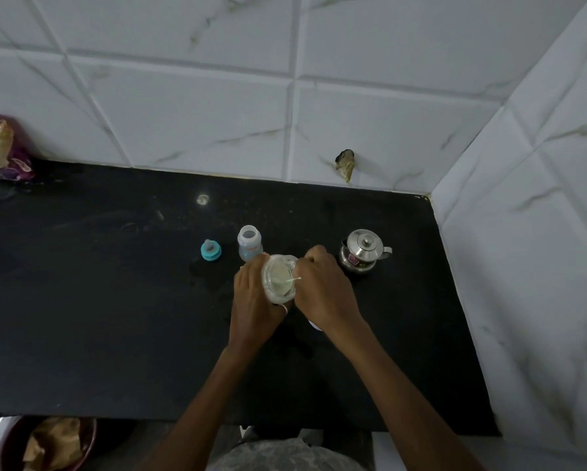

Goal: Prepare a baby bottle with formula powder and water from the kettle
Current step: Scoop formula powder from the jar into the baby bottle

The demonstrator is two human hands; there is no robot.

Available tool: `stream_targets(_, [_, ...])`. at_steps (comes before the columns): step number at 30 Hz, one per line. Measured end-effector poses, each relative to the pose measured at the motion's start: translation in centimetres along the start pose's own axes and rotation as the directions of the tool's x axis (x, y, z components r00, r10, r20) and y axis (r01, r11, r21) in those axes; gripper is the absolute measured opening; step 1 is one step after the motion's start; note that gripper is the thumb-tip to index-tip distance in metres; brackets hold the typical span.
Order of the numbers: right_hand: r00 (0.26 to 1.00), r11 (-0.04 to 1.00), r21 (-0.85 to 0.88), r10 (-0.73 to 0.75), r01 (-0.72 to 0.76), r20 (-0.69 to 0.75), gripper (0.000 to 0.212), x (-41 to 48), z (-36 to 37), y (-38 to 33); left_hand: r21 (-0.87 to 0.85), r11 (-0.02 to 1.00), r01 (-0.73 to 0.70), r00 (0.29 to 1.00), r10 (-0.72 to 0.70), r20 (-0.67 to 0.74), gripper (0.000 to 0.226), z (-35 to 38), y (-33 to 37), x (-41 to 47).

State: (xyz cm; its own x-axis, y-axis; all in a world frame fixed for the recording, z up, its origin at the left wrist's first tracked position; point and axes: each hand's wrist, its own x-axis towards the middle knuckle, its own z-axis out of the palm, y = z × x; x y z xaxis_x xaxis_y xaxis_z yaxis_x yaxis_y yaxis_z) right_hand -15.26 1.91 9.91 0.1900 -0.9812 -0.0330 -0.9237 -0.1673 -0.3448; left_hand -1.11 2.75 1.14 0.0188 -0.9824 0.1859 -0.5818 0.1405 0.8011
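Note:
A clear jar of pale formula powder (278, 277) is tilted above the black counter (115, 300). My left hand (251, 300) grips its side. My right hand (322, 287) is closed on a thin scoop handle (294, 280) that reaches into the jar's mouth. Just behind the jar stands the open baby bottle (249, 244), upright, without its cap. Its teal cap with the nipple (211, 249) sits on the counter to the bottle's left. The small steel kettle (363, 254), lid on, stands to the right of my hands.
White marble tiles form the back wall (217, 96) and the right wall (540, 266). A purple packet (3, 147) lies at the counter's far left. A dark bowl holding brown paper (51, 443) sits below the counter's front edge. A white object (316, 325) peeks out under my right wrist.

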Motion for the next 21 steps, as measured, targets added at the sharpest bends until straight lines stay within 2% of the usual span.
stream_targets(3, [0.985,0.992,0.033,-0.116,0.121,-0.127,0.015,-0.9,-0.3,0.6,0.023,0.999,-0.035,0.999,0.036,-0.041,0.062,-0.3,0.0,0.1])
stream_targets(5, [0.959,0.98,-0.006,-0.194,0.197,-0.207,0.02,-1.4,-0.4,1.0,0.015,0.999,-0.04,0.998,0.041,-0.053,0.063,-0.5,0.0,0.1])
stream_targets(9, [0.914,0.958,-0.103,-0.287,0.269,-0.287,0.025,-1.1,-0.2,1.5,0.071,0.996,-0.062,0.996,0.066,-0.06,0.066,-0.4,0.2,0.1])
stream_targets(12, [0.905,0.95,-0.142,-0.31,0.279,-0.292,0.017,-0.6,0.4,1.7,0.091,0.992,-0.084,0.995,0.088,-0.037,0.068,0.0,0.5,0.0])
stream_targets(17, [0.968,0.985,-0.044,-0.173,0.168,-0.184,0.013,-0.7,1.6,2.0,0.117,0.99,-0.074,0.997,0.073,0.017,0.065,0.1,0.5,0.3])
stream_targets(21, [0.987,0.974,0.225,0.067,-0.033,-0.147,0.015,-0.5,2.0,2.4,0.142,0.989,-0.045,0.999,0.042,0.028,0.077,0.0,0.5,-0.1])
